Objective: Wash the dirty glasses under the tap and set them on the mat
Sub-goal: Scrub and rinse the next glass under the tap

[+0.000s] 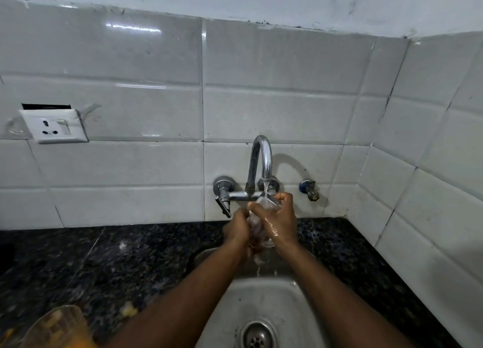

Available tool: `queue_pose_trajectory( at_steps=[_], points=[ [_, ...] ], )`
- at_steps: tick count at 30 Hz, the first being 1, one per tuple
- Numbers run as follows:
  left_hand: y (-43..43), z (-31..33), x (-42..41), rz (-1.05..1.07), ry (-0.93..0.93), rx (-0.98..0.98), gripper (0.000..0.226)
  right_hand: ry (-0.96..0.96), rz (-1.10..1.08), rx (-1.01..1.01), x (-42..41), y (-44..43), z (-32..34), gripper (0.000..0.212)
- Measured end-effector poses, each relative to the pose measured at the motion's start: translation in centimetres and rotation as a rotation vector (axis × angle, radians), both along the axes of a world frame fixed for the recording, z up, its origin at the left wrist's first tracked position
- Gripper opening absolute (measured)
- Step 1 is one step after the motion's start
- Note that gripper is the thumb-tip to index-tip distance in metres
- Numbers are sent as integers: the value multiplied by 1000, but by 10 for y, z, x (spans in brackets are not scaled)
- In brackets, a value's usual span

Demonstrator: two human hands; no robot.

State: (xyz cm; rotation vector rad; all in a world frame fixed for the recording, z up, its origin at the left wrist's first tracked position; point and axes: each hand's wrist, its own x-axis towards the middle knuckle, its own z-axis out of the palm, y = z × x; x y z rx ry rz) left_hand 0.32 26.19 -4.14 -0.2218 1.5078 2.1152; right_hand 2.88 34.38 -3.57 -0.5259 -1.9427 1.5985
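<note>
A clear glass (257,223) is held tilted under the chrome tap (260,162), and water runs from the spout onto its rim. My right hand (278,221) grips the upper part of the glass, wet and shiny. My left hand (236,228) wraps the lower part from the left. Both hands are above the back of the steel sink (264,295). Another glass (56,326) with yellowish residue stands on the counter at the bottom left, partly cut off by the frame edge. No mat is in view.
Dark speckled granite counter (130,264) surrounds the sink, with a small yellow scrap (128,311) on it. The sink drain (257,336) is at the bottom. A white wall socket (55,125) sits on the tiled wall at left. A small brass valve (309,189) is right of the tap.
</note>
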Motion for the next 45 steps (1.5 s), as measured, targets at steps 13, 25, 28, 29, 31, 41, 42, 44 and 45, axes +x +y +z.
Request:
queue_pose_trajectory(
  at_steps=[13, 25, 28, 29, 31, 41, 42, 44, 45],
  points=[
    [-24, -1, -28, 143, 1326, -626, 37, -97, 350, -663, 0, 9, -2, 42],
    [4, 50, -24, -277, 1213, -1329, 29, -187, 184, -48, 3, 10, -42, 23],
    [5, 50, -20, -400, 1295, -1358, 33, -241, 373, 318, 10, 19, -34, 36],
    [6, 50, -17, -403, 1327, -1323, 37, -220, 402, 384, 9, 20, -34, 43],
    [11, 46, -12, -364, 1407, -1217, 43, -127, 332, 345, 7, 16, -35, 49],
    [-26, 2, -47, -13, 725, -851, 22, 24, 200, 551, 14, 24, -34, 65],
    [-28, -1, -50, -23, 651, -832, 22, 28, 169, 518, 14, 21, -31, 55],
    [-26, -5, -47, -47, 493, -690, 29, 52, 98, 494, 13, 17, -24, 50],
    [-24, -8, -43, -73, 411, -595, 34, 63, 110, 510, 11, 15, -21, 50]
  ],
)
